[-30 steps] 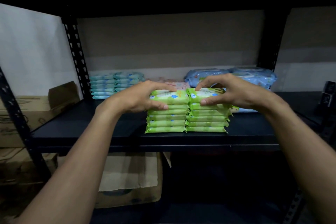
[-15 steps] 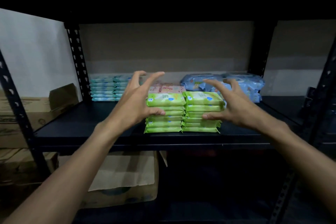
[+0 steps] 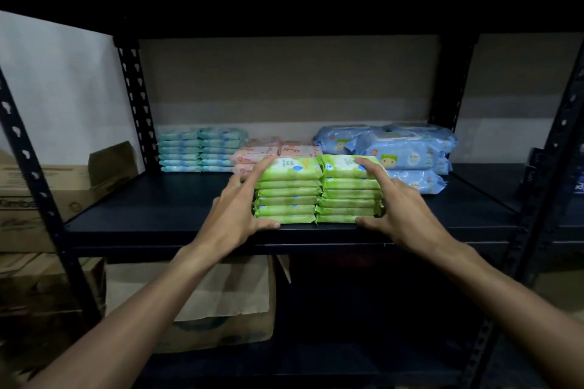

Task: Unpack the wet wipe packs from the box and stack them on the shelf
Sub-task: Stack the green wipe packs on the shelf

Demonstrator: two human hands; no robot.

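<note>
Head view: dark metal shelf holds everything. Two green wet wipe stacks side by side and touching, near front edge, middle. Soft glossy flat packs with crimped ends.

Left hand flat against left stack's side, fingers straight and spread, thumb at bottom pack. Right hand same on right side, index on top pack.

Far back: teal packs left, pink packs middle, puffy blue packs right.

Cardboard box below, flaps open (contents too dark to tell).
</note>
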